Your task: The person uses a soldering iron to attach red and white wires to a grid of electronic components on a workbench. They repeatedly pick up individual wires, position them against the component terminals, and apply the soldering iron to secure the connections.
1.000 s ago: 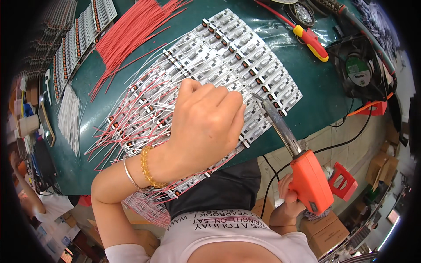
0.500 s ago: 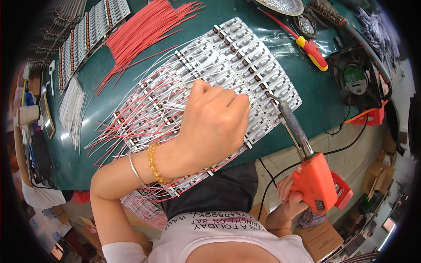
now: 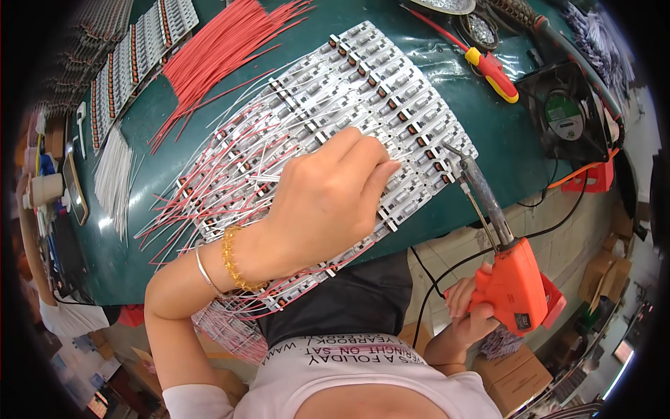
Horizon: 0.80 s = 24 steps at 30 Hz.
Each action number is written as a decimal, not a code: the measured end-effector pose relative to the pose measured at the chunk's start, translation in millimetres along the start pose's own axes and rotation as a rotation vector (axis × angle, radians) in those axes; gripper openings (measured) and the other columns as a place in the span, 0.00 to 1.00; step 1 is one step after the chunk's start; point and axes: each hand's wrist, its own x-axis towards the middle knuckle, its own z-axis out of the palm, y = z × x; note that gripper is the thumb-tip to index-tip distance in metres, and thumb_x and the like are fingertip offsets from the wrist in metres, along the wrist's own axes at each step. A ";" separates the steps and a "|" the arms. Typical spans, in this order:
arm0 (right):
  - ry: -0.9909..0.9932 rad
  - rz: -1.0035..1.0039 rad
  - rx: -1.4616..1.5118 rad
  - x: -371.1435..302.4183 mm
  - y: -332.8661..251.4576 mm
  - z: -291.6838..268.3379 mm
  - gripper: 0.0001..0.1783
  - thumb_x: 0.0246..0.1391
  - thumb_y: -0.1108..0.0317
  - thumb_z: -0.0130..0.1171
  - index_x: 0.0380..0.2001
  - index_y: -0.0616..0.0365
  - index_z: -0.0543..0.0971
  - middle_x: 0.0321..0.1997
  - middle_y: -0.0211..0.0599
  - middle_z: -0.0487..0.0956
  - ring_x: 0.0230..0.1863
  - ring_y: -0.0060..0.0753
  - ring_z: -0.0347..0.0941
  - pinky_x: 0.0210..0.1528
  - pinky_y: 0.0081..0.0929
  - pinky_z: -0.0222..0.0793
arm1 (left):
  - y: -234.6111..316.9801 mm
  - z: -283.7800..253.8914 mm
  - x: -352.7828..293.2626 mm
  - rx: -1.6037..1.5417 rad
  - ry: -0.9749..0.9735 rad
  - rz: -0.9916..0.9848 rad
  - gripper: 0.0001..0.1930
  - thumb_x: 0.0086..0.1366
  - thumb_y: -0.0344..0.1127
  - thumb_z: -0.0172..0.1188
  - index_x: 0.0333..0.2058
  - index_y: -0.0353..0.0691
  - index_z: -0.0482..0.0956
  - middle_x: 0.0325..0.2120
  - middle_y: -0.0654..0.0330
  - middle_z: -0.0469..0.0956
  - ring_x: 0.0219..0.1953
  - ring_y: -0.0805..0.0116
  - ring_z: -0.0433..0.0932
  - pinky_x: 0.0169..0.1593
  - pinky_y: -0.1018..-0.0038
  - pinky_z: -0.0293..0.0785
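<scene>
My left hand (image 3: 328,192) is closed over the middle of a panel of small white circuit boards (image 3: 412,91), thumb and fingertips pinched together. Ends of a few white wires (image 3: 264,179) stick out beside its palm; the fingers hide the rest. In my right hand (image 3: 471,307), at the table's front right, is a red soldering gun (image 3: 518,286). Its long metal barrel slants up and left, the bent tip over the panel's right edge. I cannot tell whether the tip touches a board. Red and white wires (image 3: 230,150) hang from the boards on the panel's left side.
Bundles of red wires (image 3: 213,59) and white wires (image 3: 115,171) lie at the left, beside more board panels (image 3: 136,66). A red-and-yellow screwdriver (image 3: 494,75), a black fan (image 3: 565,115) and a small dark dish (image 3: 478,31) are at the far right. Black cables cross below the right table edge.
The soldering gun has moved right with my right hand, its tip shifting toward the panel's right edge. My left hand has shifted a little left and down, and its fingertips show more.
</scene>
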 end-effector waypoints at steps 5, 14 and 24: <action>0.019 0.033 0.034 -1.1 0.2 -0.4 0.41 0.59 0.42 0.52 0.57 0.72 0.63 0.10 0.25 0.63 0.08 0.19 0.57 0.16 0.19 0.59 | -1.1 -8.0 4.9 -0.121 -0.100 -0.115 0.03 0.58 0.25 0.63 0.28 0.33 0.77 0.20 0.56 0.73 0.20 0.66 0.74 0.24 0.76 0.71; -0.019 0.019 0.022 2.0 -2.1 0.0 0.42 0.56 0.39 0.55 0.56 0.71 0.64 0.10 0.24 0.64 0.09 0.19 0.59 0.15 0.20 0.60 | 6.1 6.6 -3.6 0.039 -0.081 -0.087 0.07 0.58 0.26 0.64 0.25 0.34 0.74 0.19 0.56 0.74 0.20 0.67 0.76 0.22 0.76 0.71; 0.012 0.158 -0.089 -16.4 -3.1 -7.7 0.30 0.54 0.39 0.58 0.27 0.60 0.69 0.13 0.23 0.67 0.15 0.24 0.63 0.21 0.25 0.59 | 4.5 5.6 -2.9 0.031 -0.096 -0.054 0.06 0.57 0.25 0.64 0.25 0.34 0.74 0.19 0.57 0.74 0.17 0.67 0.75 0.21 0.75 0.71</action>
